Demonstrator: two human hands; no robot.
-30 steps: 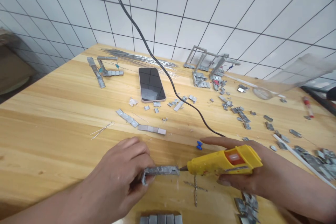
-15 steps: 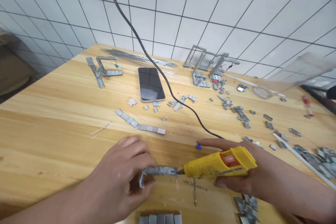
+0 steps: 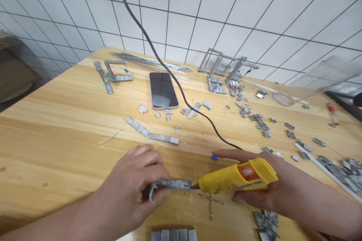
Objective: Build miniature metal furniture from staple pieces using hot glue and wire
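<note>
Near the front of the table, my left hand (image 3: pixel 138 186) pinches a bent grey metal strip (image 3: pixel 177 184) between thumb and fingers. One end of the strip curls down beside the thumb; the other points right. My right hand (image 3: pixel 263 180) is wrapped around a yellow glue gun (image 3: pixel 234 176), whose dark nozzle meets or almost meets the strip's right end. Its index finger stretches forward along the far side, by a small blue piece (image 3: pixel 214 157). Under the gun lies a cross of twisted wire (image 3: pixel 210 203). A row of grey blocks (image 3: pixel 174 235) sits at the bottom edge.
A black cable (image 3: pixel 181 90) crosses the table to my right hand. Behind are a phone (image 3: pixel 163 91), thin metal rods (image 3: pixel 152 62) and small metal frames (image 3: pixel 226 69). Loose metal pieces (image 3: pixel 260 122) lie scattered right. A clear plastic container (image 3: pixel 308 83) stands near the wall.
My left hand and the strip have shifted very slightly, and the strip's curled end has turned a little. The glue gun stays at the strip's right end.
</note>
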